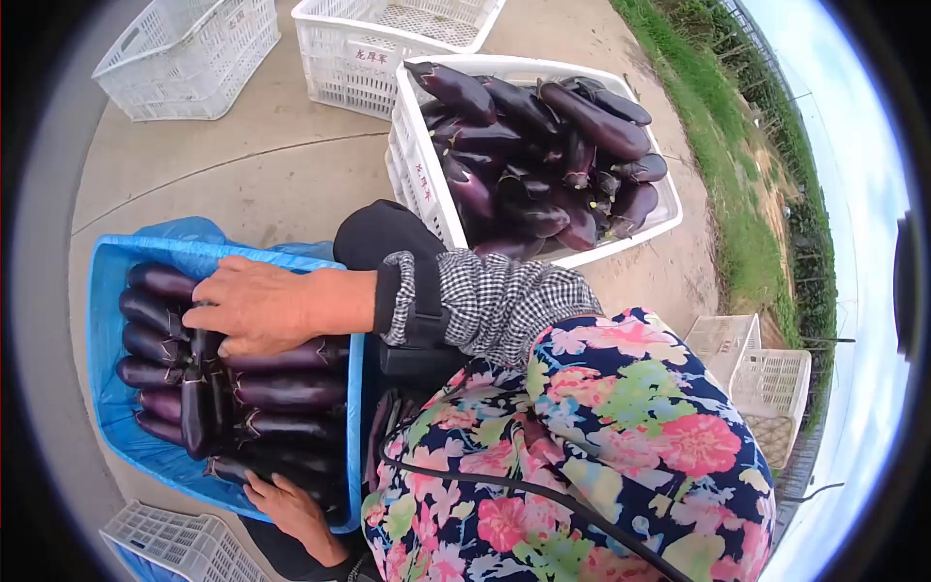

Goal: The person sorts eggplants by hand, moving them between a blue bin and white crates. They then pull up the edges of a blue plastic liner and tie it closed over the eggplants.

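Note:
A blue-lined crate (97, 320) holds several dark purple eggplants (291, 391), some in a left-hand column, others in rows to the right. My right hand (260, 306) reaches in from above, its back showing. Its fingers and thumb are curved round the end of a dark eggplant (206, 344) in the crate's middle, partly hidden beneath the hand. Just below, another eggplant (195, 417) lies lengthwise across the gap. At the crate's lower edge, my left hand (291, 511) rests with fingers apart against the eggplants there; its palm is hidden.
A white crate (419, 179) heaped with loose eggplants (529, 155) stands at upper right. Two more white crates (208, 63) (364, 73) stand behind on the concrete. Others (184, 543) (771, 388) are at lower left and far right. A black cable (543, 493) crosses the floral garment.

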`<state>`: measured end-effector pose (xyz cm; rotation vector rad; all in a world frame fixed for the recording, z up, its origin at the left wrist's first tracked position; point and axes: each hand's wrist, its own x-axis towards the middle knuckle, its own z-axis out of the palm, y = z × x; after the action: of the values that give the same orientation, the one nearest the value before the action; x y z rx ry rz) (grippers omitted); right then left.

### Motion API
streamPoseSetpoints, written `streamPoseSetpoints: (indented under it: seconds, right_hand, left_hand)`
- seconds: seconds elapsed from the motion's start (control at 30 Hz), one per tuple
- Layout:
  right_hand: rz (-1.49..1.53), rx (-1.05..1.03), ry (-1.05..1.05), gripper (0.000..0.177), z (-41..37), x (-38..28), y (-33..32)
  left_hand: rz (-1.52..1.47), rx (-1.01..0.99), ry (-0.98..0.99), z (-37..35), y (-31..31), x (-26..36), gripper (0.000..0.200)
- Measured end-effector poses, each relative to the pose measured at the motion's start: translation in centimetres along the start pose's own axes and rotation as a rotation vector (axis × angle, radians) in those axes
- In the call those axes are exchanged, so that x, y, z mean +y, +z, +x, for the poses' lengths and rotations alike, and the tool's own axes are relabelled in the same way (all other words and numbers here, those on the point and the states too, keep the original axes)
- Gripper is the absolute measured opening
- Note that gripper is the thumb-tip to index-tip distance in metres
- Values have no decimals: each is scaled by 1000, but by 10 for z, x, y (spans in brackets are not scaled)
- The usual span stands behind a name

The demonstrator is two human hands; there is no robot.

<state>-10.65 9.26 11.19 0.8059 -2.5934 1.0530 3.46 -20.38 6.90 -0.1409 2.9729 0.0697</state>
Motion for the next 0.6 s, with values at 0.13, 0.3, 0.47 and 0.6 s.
streamPoseSetpoints:
  seconds: [0.13,0.3,0.47,0.6]
  right_hand:
    - [-328,398,467,41,-159,49,-165]
    - [-1131,318,1012,73,-365,91,-292]
    - [-1023,21,1191,78,-382,115,-311]
    - [-751,358,1329,77,-326,92,-266]
  left_hand:
    - [168,-25,76,21,16,-28,45]
    - [38,75,21,33,40,-38,47]
    - [27,147,85,21,34,-27,58]
    - [50,186,100,21,43,-37,61]
